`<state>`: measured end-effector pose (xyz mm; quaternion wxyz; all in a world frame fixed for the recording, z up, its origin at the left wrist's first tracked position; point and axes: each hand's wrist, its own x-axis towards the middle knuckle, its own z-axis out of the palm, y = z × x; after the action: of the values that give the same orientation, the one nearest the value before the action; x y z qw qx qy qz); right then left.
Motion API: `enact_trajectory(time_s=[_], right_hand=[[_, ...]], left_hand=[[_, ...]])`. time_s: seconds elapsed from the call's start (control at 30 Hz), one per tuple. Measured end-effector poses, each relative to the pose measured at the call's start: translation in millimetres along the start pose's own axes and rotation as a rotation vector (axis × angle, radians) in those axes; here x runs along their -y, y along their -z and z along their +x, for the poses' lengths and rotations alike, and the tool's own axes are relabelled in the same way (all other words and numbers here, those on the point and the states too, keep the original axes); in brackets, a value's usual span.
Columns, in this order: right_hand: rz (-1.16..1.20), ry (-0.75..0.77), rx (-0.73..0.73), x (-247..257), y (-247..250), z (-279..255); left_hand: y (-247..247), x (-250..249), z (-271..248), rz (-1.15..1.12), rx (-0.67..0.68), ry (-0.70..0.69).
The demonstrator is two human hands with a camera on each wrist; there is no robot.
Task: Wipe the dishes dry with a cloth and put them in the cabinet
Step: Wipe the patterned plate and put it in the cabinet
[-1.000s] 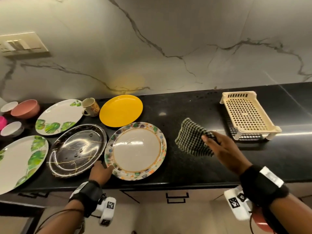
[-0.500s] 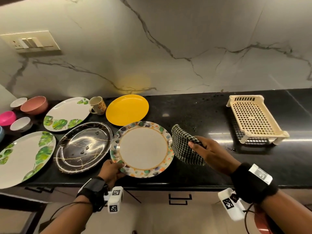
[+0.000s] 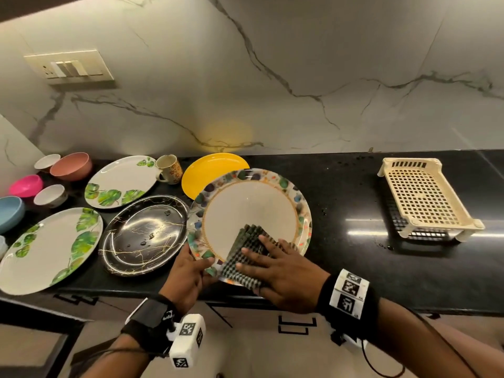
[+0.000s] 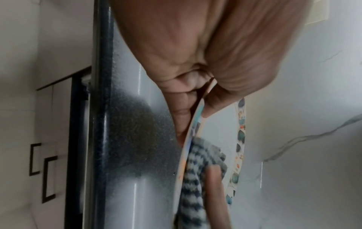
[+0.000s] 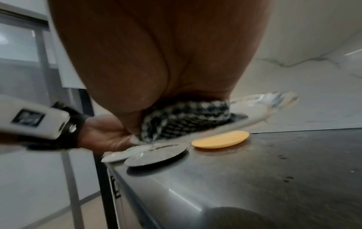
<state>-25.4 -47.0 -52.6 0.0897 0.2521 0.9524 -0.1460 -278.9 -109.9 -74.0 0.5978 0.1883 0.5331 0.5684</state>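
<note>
Pinching plate [image 3: 253, 211] rim w/ L hand [image 3: 185, 276], cloth [image 3: 245, 238] beside grip.

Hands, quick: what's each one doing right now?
Left hand: grips the rim of the floral plate, held tilted off the counter.
Right hand: open, fingers flat, pressing the checked cloth onto that plate.

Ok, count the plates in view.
5. The floral-rimmed plate is held by the left hand, cloth pressed on it; yellow plate behind it; black plate beside it; near leaf-print plate and far leaf-print plate further left. Others may be off-frame.
</note>
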Motion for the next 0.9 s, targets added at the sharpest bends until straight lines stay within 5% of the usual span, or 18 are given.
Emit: enact_trajectory(time_s=[0.23,0.6,0.9], right_hand=[[-0.113,-0.016,0.046,-28,1,-14],[0.002,-0.394,-0.076,-71,49,9],[-0.064,-0.058,0.035,4,46,26]], left_hand=[[4,-8,-3,-0.06,0.058,-0.002],[-16,-32,-27,-0.038,0.234,0.064],[-11,-49,-18,-0.009,0.263,-0.016]])
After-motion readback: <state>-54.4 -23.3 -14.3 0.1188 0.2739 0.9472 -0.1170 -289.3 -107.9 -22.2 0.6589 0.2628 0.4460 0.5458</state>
